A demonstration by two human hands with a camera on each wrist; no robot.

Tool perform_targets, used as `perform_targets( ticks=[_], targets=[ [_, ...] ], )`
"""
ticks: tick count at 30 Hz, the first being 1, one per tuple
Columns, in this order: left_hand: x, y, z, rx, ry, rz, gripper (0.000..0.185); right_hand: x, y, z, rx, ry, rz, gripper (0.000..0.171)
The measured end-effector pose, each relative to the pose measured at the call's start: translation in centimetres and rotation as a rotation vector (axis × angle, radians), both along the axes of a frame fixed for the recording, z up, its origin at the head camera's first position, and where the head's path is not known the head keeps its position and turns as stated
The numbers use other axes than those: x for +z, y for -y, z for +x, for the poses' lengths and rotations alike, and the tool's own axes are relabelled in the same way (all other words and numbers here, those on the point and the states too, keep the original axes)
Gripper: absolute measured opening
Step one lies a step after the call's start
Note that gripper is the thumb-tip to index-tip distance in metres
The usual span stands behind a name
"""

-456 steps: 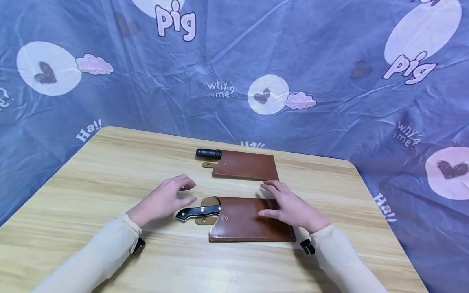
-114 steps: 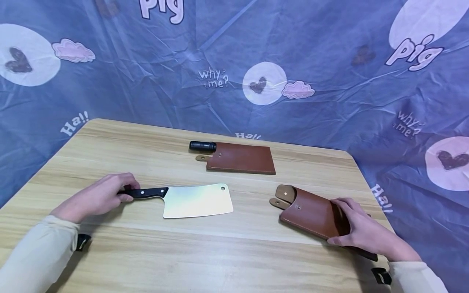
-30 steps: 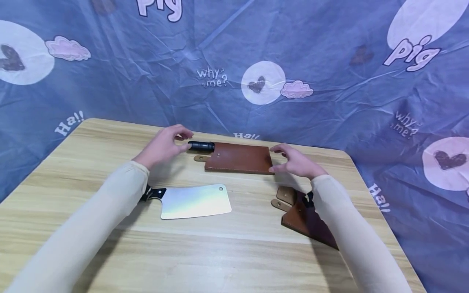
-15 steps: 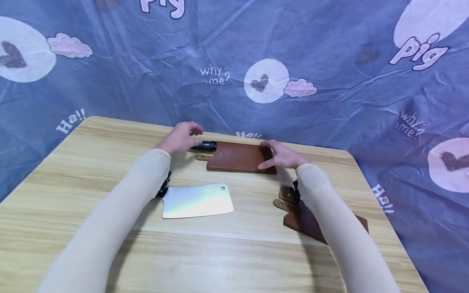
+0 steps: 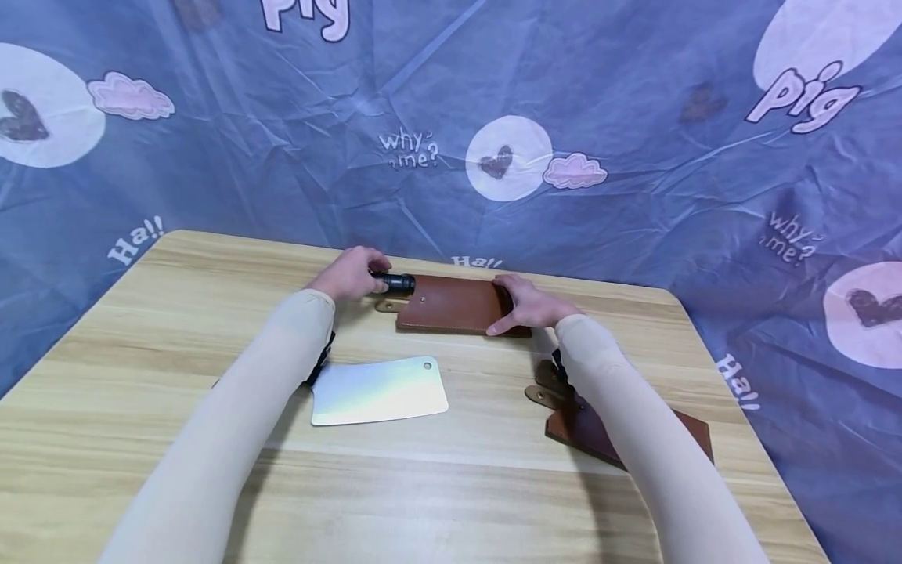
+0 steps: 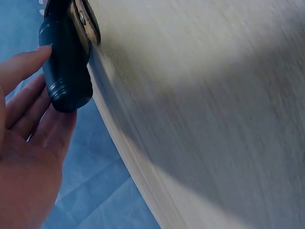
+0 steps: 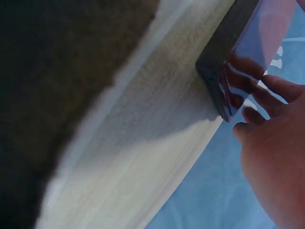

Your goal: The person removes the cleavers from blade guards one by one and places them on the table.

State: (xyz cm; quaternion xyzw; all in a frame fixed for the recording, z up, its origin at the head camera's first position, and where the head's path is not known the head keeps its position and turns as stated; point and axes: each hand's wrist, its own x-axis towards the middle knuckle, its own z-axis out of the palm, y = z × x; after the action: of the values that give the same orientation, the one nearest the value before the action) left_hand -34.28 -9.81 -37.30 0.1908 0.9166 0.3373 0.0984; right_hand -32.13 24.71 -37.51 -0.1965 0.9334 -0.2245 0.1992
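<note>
In the head view, my left hand [image 5: 355, 274] pinches the black rounded handle [image 5: 400, 283] of a knife whose blade is hidden in a brown leather sheath [image 5: 451, 301] at the back of the table. The left wrist view shows the thumb on this handle [image 6: 64, 67] with fingers behind it. My right hand [image 5: 528, 304] spans the sheath's right end, thumb at the front edge and fingers at the far edge. In the right wrist view, fingertips of that hand [image 7: 276, 138] lie right at the sheath's glossy face [image 7: 248, 47].
A bare cleaver [image 5: 380, 392] lies mid-table, its black handle mostly under my left sleeve. At right, a second brown sheath [image 5: 690, 439] with tan strap [image 5: 541, 395] lies slanted, partly covered by my right forearm. A blue printed cloth [image 5: 606, 94] hangs behind the wooden table [image 5: 423, 501].
Earlier the cleaver was drawn from the nearer sheath and laid down, its sheath set at right. Both hands then reached to the back sheath; left fingers closed on the handle, right hand moved onto the sheath.
</note>
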Motion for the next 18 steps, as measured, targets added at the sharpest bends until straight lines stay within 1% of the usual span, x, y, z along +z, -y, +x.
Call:
perform_targets(
  ticks=[3, 6, 10, 13, 18],
  targets=[
    [-0.06, -0.26, -0.20, -0.011, 0.008, -0.005, 0.042, -0.14, -0.09, -0.24, 0.005, -0.011, 0.019, 0.112],
    [0.05, -0.09, -0.31, -0.009, 0.014, -0.013, 0.042, -0.23, 0.12, -0.52, 0.004, -0.004, 0.018, 0.112],
    [0.23, 0.04, -0.40, 0.003, 0.016, -0.023, 0.040, -0.34, 0.23, -0.63, 0.007, 0.019, 0.015, 0.117],
    [0.25, -0.08, -0.42, -0.003, 0.012, -0.029, 0.038, -0.32, 0.20, -0.57, 0.008, 0.034, 0.021, 0.122],
    [-0.15, -0.28, -0.44, -0.010, 0.017, -0.039, 0.037, -0.52, 0.20, -0.58, 0.020, 0.040, 0.035, 0.125]
  ],
)
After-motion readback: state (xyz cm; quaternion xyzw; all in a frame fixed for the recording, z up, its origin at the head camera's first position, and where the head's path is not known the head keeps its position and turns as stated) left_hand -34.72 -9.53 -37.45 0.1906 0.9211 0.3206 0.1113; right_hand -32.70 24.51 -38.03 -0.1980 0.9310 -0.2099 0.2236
